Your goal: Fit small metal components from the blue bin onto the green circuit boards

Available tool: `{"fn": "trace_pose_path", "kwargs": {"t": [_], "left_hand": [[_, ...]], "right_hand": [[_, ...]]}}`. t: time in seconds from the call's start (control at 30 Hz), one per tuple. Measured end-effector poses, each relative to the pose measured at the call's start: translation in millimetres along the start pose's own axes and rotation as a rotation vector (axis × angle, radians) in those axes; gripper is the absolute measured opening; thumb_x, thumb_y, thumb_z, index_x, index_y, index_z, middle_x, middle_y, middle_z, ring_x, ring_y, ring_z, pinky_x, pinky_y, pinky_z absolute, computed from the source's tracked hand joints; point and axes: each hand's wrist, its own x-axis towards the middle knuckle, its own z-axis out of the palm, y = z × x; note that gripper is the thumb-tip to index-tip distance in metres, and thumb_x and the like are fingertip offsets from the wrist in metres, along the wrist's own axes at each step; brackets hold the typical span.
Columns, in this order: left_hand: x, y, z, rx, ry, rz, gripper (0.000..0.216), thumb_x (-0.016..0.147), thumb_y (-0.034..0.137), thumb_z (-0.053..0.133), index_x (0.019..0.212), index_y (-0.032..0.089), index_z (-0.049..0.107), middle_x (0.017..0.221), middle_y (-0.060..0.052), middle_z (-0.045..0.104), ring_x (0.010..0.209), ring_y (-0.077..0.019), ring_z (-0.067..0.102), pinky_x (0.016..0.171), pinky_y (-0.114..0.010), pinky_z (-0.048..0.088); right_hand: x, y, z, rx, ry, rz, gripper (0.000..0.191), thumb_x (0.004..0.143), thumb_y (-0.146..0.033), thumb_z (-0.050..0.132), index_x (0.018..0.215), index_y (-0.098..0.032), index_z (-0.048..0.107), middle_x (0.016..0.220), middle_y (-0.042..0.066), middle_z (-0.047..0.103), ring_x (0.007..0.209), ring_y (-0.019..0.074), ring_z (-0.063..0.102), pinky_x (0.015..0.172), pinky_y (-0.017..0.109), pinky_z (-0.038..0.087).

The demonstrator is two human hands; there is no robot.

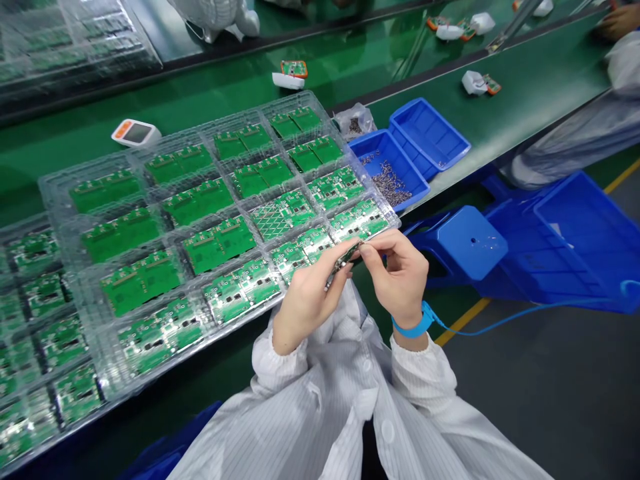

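White striped smock [350, 407], nearest the camera, worn by the person; cuffs gathered at both wrists.

Item: one small circuit board [349, 255], dark from this angle, raised in front of the smock, just off the tray's near right corner.

Left hand [313, 297]: narrow pinch on the board, thumb against fingers.

Right hand [401, 273]: thumb and forefinger closed on the board's right end; whether a smaller part is also pinched cannot be told.

Wrist strap [414, 323], blue, on the right wrist; its cord [480, 333] trails off right.

Clear plastic tray [53, 200], divided, beside the hands; green boards [220, 243] in its compartments.

Blue bin [411, 170], beyond the hands, with loose metal parts [393, 188]; second blue bin [433, 133] adjoining it; plastic bag [367, 119] alongside.

Outlying: white-and-orange device [136, 133] behind the tray; blue stool [470, 243] to the right.

Risks, as judged: fingertip purchase looks slight, so a shifting pinch could drop the board; a catching cord could jerk the right hand; a knocked bin could scatter its parts; a forearm brushing the tray's edge could unseat boards.
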Motion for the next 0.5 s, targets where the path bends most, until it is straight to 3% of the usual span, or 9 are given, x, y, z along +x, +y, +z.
{"fn": "trace_pose_path", "kwargs": {"t": [0.23, 0.33, 0.4, 0.5], "left_hand": [[-1.1, -3.7, 1.5, 0.052, 0.004, 0.011, 0.044, 0.121, 0.023, 0.061, 0.165, 0.027, 0.062, 0.154, -0.01, 0.082, 0.113, -0.0207, 0.091, 0.105, -0.032, 0.074], [-1.9, -2.6, 3.8, 0.03, 0.024, -0.01, 0.043, 0.121, 0.024, 0.062, 0.164, 0.027, 0.064, 0.154, -0.01, 0.082, 0.107, -0.0187, 0.092, 0.099, -0.029, 0.076], [-2.3, -0.4, 5.8, -0.016, 0.036, -0.047, 0.042, 0.121, 0.024, 0.063, 0.162, 0.028, 0.065, 0.155, -0.009, 0.081, 0.102, -0.0175, 0.092, 0.093, -0.027, 0.077], [-2.5, 3.2, 8.1, -0.1, 0.057, -0.1, 0.04, 0.12, 0.025, 0.064, 0.16, 0.028, 0.067, 0.162, -0.01, 0.077, 0.116, -0.0227, 0.091, 0.09, -0.029, 0.079]], "right_hand": [[0.4, -0.8, 0.0, -0.08, 0.011, -0.029, 0.02, 0.111, -0.038, 0.082, 0.093, -0.028, 0.082, 0.088, 0.004, 0.078, 0.085, 0.0236, 0.073, 0.07, 0.041, 0.059], [0.3, 1.1, 0.2, -0.071, 0.033, -0.058, 0.008, 0.11, -0.037, 0.083, 0.106, -0.03, 0.085, 0.099, 0.006, 0.08, 0.09, 0.0239, 0.074, 0.074, 0.042, 0.063], [1.1, 4.0, -0.2, -0.027, 0.025, -0.072, 0.009, 0.109, -0.038, 0.084, 0.115, -0.031, 0.086, 0.108, 0.007, 0.081, 0.097, 0.0252, 0.077, 0.081, 0.044, 0.067], [3.3, 9.1, -1.6, 0.093, -0.003, -0.068, 0.014, 0.109, -0.044, 0.084, 0.111, -0.031, 0.089, 0.11, 0.008, 0.082, 0.101, 0.026, 0.079, 0.087, 0.046, 0.071]]}}
